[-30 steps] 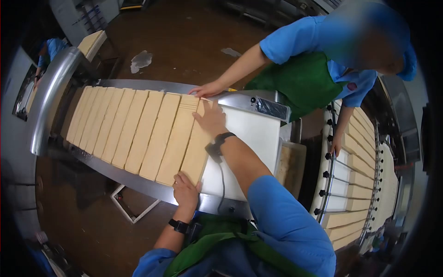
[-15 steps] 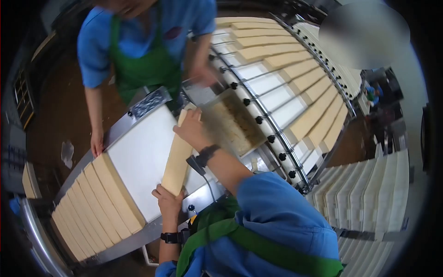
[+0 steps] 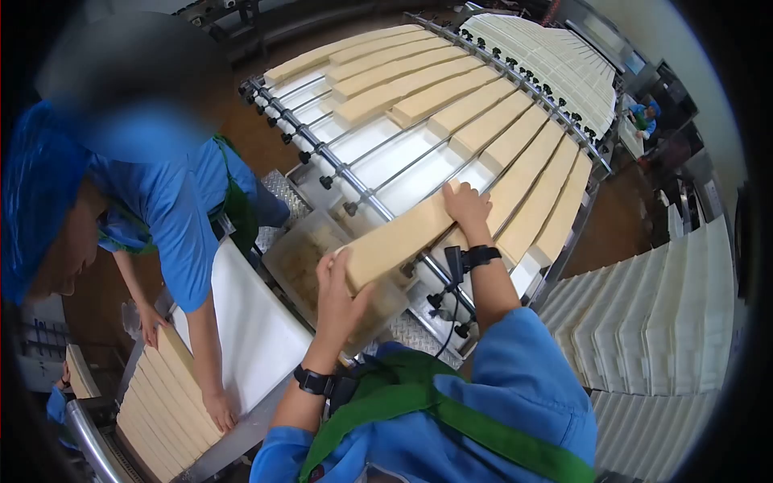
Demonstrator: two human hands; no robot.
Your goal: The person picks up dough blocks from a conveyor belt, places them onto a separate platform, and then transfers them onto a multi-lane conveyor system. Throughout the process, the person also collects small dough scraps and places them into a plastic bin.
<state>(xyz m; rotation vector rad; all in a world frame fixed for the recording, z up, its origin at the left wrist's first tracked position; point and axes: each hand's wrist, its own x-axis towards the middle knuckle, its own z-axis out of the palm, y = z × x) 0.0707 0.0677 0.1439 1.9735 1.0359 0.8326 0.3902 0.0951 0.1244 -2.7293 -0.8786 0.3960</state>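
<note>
At far left, a co-worker's 2 hands, the upper hand (image 3: 151, 324) and the lower hand (image 3: 219, 412), are resting at opposite ends of the foremost slab in a row of cream-coloured slabs (image 3: 157, 406), probably aligning its edge. These slabs are lying side by side on a white conveyor belt (image 3: 250, 326), an arrangement apparently saving space. At centre, a translucent plastic bin (image 3: 386, 310) is standing between the conveyor and a laned bench, seemingly placed for scraps, since pale pieces are lying inside. Above it, 1 long slab (image 3: 394, 245) is slanting across the bench's metal guide rail (image 3: 324, 150); whether it is touching the rail is unclear. The wearer's left hand (image 3: 336, 302) is holding the slab's near end, its grip spread around the end face. The right hand (image 3: 469, 209) is holding the far end, its grip bent over the top; the 2-ended hold is presumably limiting sagging. Beyond, thin rods (image 3: 409, 171) are dividing the bench into lanes, likely separating the laid slabs (image 3: 499, 122). At far right, ridged white trays (image 3: 644, 310) are standing closely nested, perhaps for compact storage.
</note>
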